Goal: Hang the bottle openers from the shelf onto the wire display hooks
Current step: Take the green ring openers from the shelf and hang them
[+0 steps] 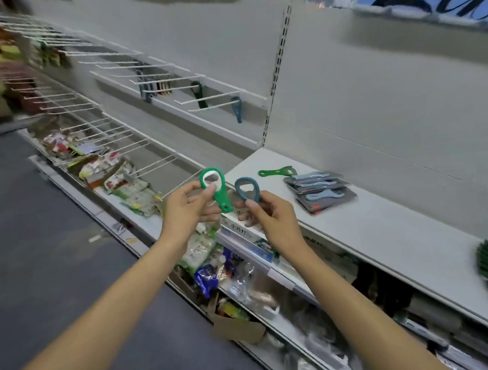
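Head view: the left hand (186, 207) pinches a green bottle opener (215, 189) and the right hand (269, 217) a blue bottle opener (247, 189), both held just in front of the shelf (378, 221). Judged mid-carry; next, each handle hole must be threaded onto a wire hook (205, 98) above the shelf.

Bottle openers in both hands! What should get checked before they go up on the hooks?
1. Left hand holds the green opener firmly: ok.
2. Right hand holds the blue opener firmly: ok.
3. Hanging hole at the green opener's handle end is uncovered: ok.
4. Blue opener's hanging hole: cannot tell, the fingers cover its handle.
5. Room on the hook in front of the opener hung there: ok.
6. Shelf emptied of openers: not ok, another green one lies there.
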`<state>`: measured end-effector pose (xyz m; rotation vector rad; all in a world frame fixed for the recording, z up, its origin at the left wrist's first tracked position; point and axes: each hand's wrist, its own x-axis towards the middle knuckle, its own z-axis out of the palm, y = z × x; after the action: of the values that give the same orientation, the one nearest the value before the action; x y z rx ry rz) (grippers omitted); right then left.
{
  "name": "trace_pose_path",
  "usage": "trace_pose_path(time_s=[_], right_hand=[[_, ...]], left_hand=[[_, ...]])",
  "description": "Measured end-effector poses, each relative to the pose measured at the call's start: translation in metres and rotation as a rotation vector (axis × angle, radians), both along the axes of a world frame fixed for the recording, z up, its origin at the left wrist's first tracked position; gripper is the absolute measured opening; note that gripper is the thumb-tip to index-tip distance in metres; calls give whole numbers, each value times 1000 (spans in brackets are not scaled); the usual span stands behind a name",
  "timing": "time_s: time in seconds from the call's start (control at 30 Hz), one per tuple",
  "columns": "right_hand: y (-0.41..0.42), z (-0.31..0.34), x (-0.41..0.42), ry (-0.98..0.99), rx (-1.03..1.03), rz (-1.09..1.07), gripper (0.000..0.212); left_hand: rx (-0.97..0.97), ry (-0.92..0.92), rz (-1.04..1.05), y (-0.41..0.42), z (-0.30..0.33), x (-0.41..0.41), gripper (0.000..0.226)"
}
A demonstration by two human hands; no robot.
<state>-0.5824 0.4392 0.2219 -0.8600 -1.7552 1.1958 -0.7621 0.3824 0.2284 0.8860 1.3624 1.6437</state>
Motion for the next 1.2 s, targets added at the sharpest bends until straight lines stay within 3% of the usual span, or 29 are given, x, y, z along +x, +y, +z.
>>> trace_pose_path(time_s=[0.2, 0.37, 0.5, 0.67, 0.97, 1.2], right_hand=[[38, -11, -83, 36, -69, 79, 17], [87, -17, -151, 57, -15, 104, 21], [129, -24, -198, 87, -34, 83, 20], [165, -20, -233, 134, -63, 1, 22], [182, -2, -251, 192, -31, -91, 18], [178, 0, -267, 185, -28, -264, 19]], left_hand=[[-65, -119, 14, 19, -13, -84, 30], [-87, -103, -21, 60, -17, -151, 44], [-98, -84, -46, 94, -14, -196, 36], [-162, -119, -228, 131, -8, -236, 39], [-37, 125, -326, 188, -3, -260, 24], [54, 202, -452, 213, 3, -283, 17]])
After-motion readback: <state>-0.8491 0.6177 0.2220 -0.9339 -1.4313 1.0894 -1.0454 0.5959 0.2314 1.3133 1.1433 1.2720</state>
